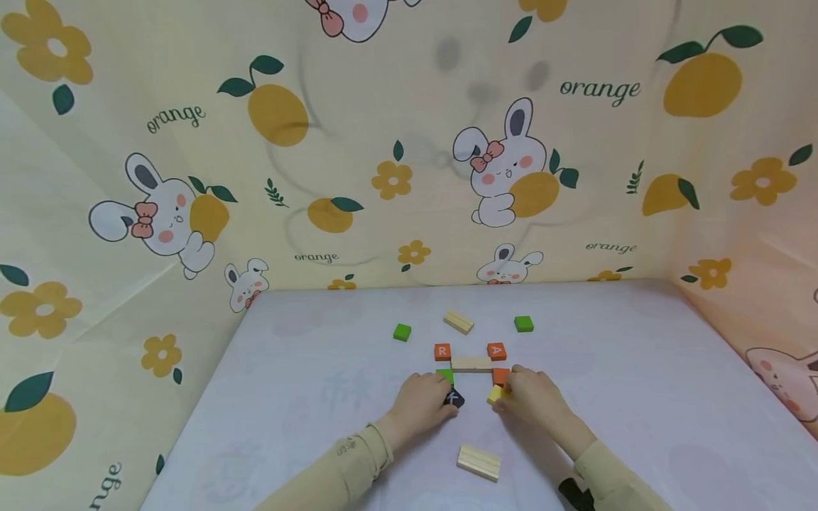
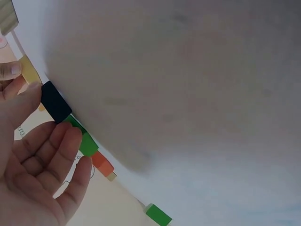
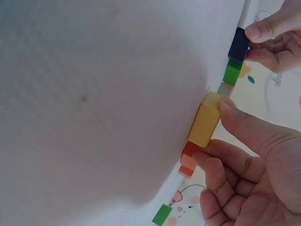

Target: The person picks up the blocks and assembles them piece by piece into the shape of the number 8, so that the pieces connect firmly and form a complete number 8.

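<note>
My left hand [image 1: 417, 403] pinches a black block [image 1: 454, 398] marked with a white letter, between thumb and fingers. In the left wrist view that black block [image 2: 56, 102] stands beside a green block [image 2: 87, 144]. Opposite it, my right hand [image 1: 535, 402] holds a yellow block [image 1: 495, 395], its thumb on the near end in the right wrist view [image 3: 205, 120]. Just beyond the yellow block sits an orange block [image 1: 500, 376], partly covered by my right fingers. A pale wooden strip [image 1: 471, 364] lies between the two sides, with orange blocks R [image 1: 442, 352] and A [image 1: 496, 351] behind it.
Farther back lie a green block [image 1: 402, 332] on the left, a wooden piece [image 1: 459, 322], and another green block [image 1: 524, 324] on the right. Nearer me, between my forearms, lies a ridged wooden piece [image 1: 478, 463]. A printed cloth [image 1: 396, 106] rises behind the white table [image 1: 307, 355].
</note>
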The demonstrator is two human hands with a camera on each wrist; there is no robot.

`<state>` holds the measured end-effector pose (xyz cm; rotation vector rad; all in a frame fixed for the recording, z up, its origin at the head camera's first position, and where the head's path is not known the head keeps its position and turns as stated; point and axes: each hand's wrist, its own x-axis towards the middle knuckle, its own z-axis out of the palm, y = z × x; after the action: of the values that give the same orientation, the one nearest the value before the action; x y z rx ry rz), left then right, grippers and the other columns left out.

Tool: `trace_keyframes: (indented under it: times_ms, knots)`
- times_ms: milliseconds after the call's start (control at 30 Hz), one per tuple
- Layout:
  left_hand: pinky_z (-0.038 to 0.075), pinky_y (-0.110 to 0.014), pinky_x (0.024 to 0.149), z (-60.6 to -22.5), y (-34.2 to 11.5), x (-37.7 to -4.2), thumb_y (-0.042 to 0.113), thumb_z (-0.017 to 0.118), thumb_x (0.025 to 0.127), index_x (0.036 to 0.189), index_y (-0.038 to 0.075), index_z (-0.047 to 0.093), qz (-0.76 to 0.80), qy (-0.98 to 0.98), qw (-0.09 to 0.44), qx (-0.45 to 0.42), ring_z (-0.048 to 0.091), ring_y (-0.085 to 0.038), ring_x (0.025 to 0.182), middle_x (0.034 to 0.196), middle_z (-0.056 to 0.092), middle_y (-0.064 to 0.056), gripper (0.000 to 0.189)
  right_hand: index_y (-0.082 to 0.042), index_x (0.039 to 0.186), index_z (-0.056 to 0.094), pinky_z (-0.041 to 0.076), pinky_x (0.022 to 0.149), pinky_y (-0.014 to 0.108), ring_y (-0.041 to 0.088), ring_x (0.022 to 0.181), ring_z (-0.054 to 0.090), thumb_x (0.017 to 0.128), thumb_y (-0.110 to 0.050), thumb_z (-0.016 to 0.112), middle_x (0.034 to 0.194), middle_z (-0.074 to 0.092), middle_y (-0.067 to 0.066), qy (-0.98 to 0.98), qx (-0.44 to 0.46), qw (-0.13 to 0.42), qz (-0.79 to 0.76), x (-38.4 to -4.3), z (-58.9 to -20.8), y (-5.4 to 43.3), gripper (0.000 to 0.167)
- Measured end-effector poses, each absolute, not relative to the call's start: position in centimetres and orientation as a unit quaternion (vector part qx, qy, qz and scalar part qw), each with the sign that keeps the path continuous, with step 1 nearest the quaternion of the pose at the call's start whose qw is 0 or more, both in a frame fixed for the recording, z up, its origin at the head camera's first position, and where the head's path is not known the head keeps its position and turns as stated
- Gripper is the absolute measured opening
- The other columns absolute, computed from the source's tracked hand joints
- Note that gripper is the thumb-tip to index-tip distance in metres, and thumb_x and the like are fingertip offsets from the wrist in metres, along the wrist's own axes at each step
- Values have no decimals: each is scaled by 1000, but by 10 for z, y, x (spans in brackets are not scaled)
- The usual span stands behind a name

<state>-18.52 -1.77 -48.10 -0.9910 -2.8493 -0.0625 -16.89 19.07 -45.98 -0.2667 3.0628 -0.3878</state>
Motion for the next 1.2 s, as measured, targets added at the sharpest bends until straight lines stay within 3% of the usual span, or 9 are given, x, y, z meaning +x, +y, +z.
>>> trace_keyframes:
  times_ms: [600,1200]
  knots:
    - [40,-21,56,-477,-12,-179,45,69,79,86,12,67,-18,-949,61,-308,54,-8,62,76,63,4,34,-7,73,67,41,62,32,11,58,44,67,-29,81,69,54,-1,986,-80,21,-143,-165,-462,190,27]
    - [40,-21,56,-479,-11,-183,48,66,80,89,12,67,-7,-950,62,-306,55,-7,62,78,64,4,37,-10,73,65,43,63,36,12,59,47,67,-34,80,68,55,-2,990,-93,3,-104,-166,-461,191,30]
